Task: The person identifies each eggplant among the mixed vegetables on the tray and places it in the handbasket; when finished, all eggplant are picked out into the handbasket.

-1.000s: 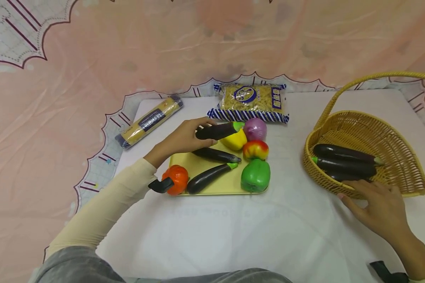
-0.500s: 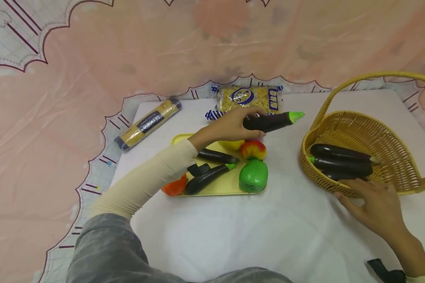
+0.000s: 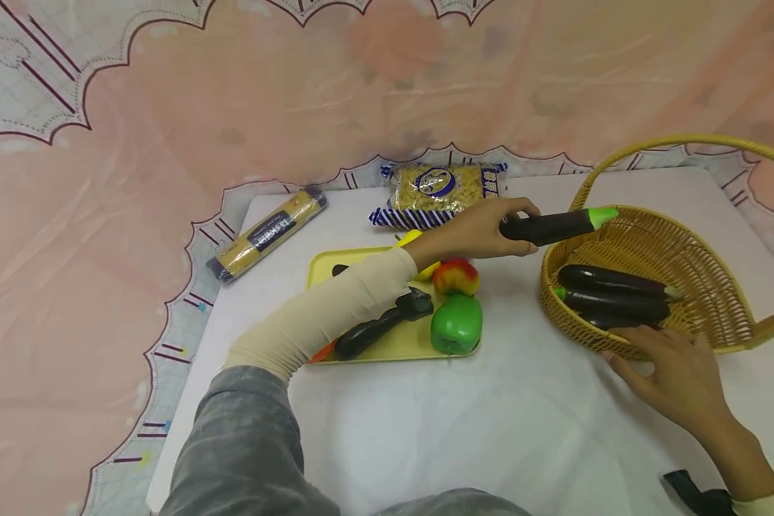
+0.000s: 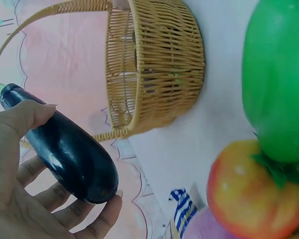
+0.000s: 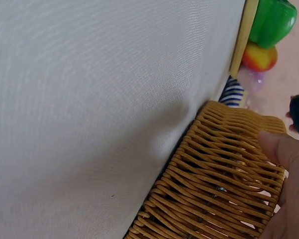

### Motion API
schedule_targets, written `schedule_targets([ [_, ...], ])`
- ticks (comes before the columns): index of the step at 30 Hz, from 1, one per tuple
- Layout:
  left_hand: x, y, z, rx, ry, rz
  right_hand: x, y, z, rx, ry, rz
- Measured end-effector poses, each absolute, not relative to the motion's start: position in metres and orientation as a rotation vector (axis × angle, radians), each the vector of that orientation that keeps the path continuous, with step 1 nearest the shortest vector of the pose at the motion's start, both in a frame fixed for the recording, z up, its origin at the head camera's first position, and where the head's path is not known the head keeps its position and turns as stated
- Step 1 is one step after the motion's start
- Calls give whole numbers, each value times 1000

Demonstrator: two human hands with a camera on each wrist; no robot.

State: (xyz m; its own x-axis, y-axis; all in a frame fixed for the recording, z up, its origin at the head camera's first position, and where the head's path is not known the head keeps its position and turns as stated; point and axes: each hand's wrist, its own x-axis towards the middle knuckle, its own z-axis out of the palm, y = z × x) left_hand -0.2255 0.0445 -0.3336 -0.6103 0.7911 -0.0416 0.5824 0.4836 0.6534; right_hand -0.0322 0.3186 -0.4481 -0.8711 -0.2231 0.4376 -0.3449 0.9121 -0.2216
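My left hand [image 3: 490, 229] holds a dark eggplant [image 3: 548, 228] with a green tip, in the air at the left rim of the wicker basket [image 3: 703, 251]. In the left wrist view the thumb lies on one side of the eggplant [image 4: 72, 149] and the fingers on the other. My right hand [image 3: 680, 380] grips the basket's near rim; in the right wrist view its thumb presses the outside of the woven wall [image 5: 214, 169], while its other fingers are mostly hidden. Inside the basket lie two eggplants [image 3: 613, 304] and part of a third dark one.
Left of the basket, a yellow tray [image 3: 335, 254] carries an eggplant [image 3: 364, 337], a green bell pepper [image 3: 456, 324] and a red-yellow fruit [image 3: 456, 276], partly covered by my left arm. Behind are a pasta bag [image 3: 448, 183] and a long noodle pack [image 3: 267, 235].
My left hand has carried the eggplant rightward from above the tray to the basket's left rim. The right hand keeps its place on the basket.
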Motion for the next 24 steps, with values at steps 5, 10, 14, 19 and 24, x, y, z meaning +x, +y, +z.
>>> schedule_targets([
  [5,-227,66,-338,1167,2376,840,-32,319,-448,406,-2681,403],
  [10,-226,90,-341,1158,2389,800,-31,321,-449,413,-2672,400],
  [14,-225,110,-345,1149,2422,700,-32,322,-451,441,-2645,405],
  [19,-222,132,-353,1116,2452,572,-32,321,-451,451,-2645,409],
  [24,-219,154,-361,1119,2476,468,-32,320,-449,437,-2653,409],
])
